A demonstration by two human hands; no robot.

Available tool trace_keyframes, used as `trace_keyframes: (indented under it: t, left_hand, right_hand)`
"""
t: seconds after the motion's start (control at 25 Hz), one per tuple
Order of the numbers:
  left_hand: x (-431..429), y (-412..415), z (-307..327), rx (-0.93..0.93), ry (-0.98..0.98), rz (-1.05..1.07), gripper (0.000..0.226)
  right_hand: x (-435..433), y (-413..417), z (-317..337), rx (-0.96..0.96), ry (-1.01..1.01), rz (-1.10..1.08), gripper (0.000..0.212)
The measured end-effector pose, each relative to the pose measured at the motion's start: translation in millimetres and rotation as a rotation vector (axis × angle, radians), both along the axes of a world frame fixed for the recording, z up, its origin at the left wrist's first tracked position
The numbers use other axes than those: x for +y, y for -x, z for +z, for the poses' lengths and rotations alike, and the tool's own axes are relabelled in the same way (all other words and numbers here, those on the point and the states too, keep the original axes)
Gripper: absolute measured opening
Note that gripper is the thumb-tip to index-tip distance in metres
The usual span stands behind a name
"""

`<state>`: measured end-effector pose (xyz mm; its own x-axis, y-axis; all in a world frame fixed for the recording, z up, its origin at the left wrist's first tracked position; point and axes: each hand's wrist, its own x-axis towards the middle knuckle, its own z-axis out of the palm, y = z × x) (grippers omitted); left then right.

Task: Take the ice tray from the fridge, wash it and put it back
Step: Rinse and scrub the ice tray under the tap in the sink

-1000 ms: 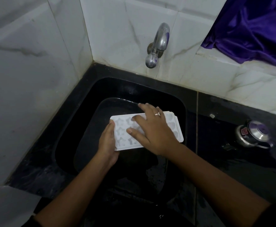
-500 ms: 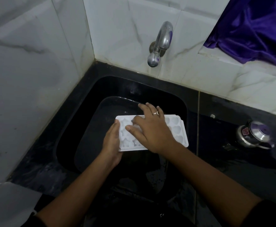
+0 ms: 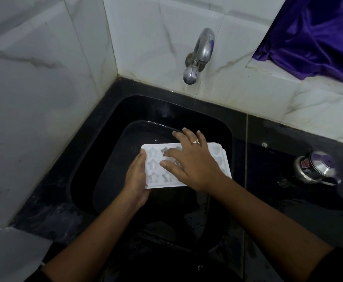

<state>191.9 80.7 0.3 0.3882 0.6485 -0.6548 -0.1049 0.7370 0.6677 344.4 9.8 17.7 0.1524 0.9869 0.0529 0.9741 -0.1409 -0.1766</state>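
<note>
Little has moved since the earlier frames: the ice tray and both hands keep nearly their place below the tap; only the right forefinger has slid slightly over the moulds. Directly below the tap lies one black sink, set in a black worktop. Below and right of the tap stands one steel vessel; above and right of it hangs one purple cloth. The single white tray is held level over the sink. It shows star moulds at its left end and heart moulds at its right. The right hand, wearing one ring, rests spread across the tray's middle and hides the moulds there. The left hand grips the tray's left end.
</note>
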Motion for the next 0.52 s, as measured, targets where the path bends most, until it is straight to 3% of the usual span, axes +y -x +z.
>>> trace_keyframes:
  t: [0.52]
  left_hand:
    - [-2, -3, 3, 0.012, -0.021, -0.009, 0.051]
  right_hand:
    - [-2, 7, 0, 0.032, 0.028, -0.021, 0.071]
